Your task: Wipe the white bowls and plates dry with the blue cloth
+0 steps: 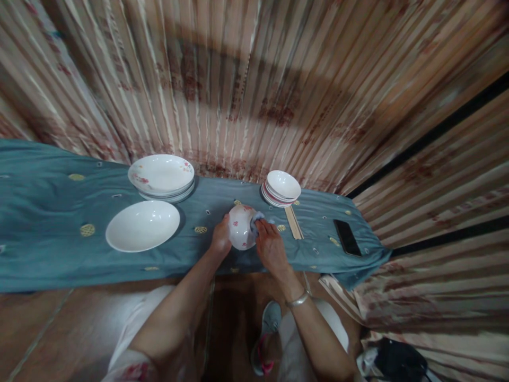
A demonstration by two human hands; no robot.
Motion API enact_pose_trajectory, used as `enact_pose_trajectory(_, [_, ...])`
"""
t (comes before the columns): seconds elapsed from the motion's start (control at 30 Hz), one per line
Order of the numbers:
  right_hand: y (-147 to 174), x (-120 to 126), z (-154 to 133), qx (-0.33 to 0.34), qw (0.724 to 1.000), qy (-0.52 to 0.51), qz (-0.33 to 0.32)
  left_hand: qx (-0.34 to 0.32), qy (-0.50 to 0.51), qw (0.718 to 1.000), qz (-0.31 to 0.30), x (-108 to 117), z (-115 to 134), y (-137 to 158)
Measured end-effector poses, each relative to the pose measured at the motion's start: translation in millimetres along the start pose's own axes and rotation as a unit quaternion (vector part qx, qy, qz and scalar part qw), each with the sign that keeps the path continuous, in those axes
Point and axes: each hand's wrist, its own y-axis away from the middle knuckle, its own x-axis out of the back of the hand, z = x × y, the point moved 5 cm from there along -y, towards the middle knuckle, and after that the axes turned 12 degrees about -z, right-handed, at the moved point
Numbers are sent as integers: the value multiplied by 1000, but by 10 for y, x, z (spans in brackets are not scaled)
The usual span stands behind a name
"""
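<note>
A white bowl with small red flowers (pixel 240 229) is held up over the front part of the table, its patterned outside facing me. My left hand (pixel 221 236) grips its left side, the fingers mostly hidden behind it. Against the bowl's right side, my right hand (pixel 271 244) presses a bunched grey-blue cloth (pixel 257 218), with its fingers closed over it. Behind and to the right stands a stack of small bowls (pixel 283 185). A pair of wooden chopsticks (pixel 293 223) lies just in front of that stack.
A blue-green cloth (pixel 214 191) covers the narrow table. On the left are a stack of flowered plates (pixel 161 175) and a large white bowl (pixel 143 226). A black phone (pixel 347 237) lies near the right end. Patterned curtains (pixel 246 95) hang behind and to the right.
</note>
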Motion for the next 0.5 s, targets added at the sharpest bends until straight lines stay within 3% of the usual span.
enact_pose_trajectory(0.3, [148, 98, -83, 12, 997, -75, 15, 8, -2, 999, 33, -38, 50, 66])
enact_pose_trajectory(0.5, [64, 57, -69, 18, 998, -55, 18, 4, -17, 1000, -1, -75, 65, 86])
